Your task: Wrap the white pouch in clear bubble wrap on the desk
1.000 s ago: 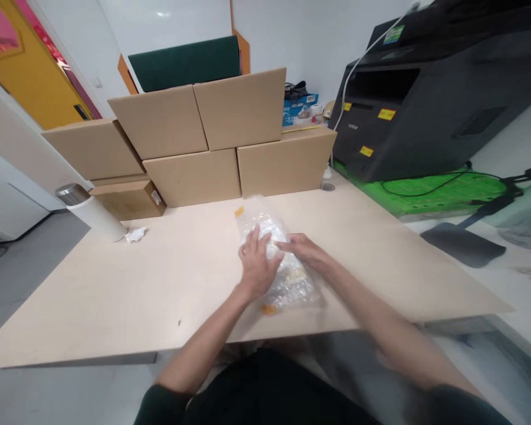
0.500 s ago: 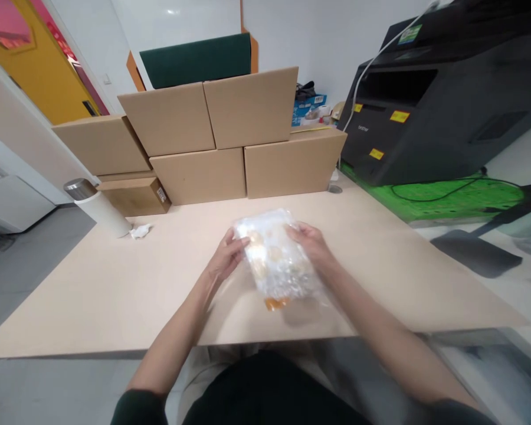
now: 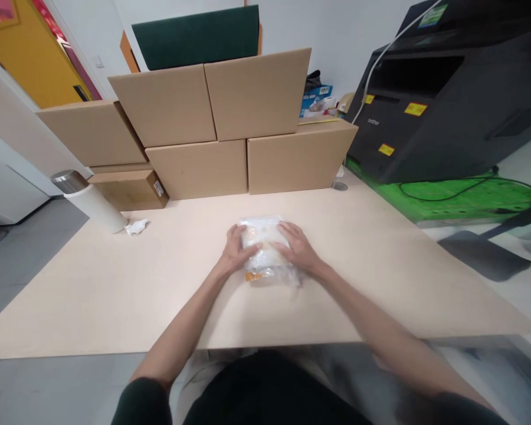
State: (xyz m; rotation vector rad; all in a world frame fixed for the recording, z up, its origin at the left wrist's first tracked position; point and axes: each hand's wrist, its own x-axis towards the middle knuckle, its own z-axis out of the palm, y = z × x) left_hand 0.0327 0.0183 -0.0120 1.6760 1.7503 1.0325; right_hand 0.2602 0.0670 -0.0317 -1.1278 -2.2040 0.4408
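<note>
A clear plastic packet (image 3: 268, 251) with whitish contents and an orange patch at its near left corner rests on the table, or just over it. My left hand (image 3: 238, 248) grips its left side, thumb across the top. On the opposite side my right hand (image 3: 298, 248) grips it, thumb on top and fingers along the far right edge. Blur and glare hide what is inside the packet.
Cardboard boxes (image 3: 197, 171) are stacked along the back of the pale table (image 3: 128, 295), a dark green box (image 3: 199, 36) on top. A white bottle (image 3: 95, 206) and crumpled tissue (image 3: 137, 226) stand left. To the right is a black printer (image 3: 425, 124) on a green base (image 3: 451, 198).
The packet has come down and turned straighter, its near end now closer in. Both hands have shifted with it, and my right hand's fingers are spread further over its side.
</note>
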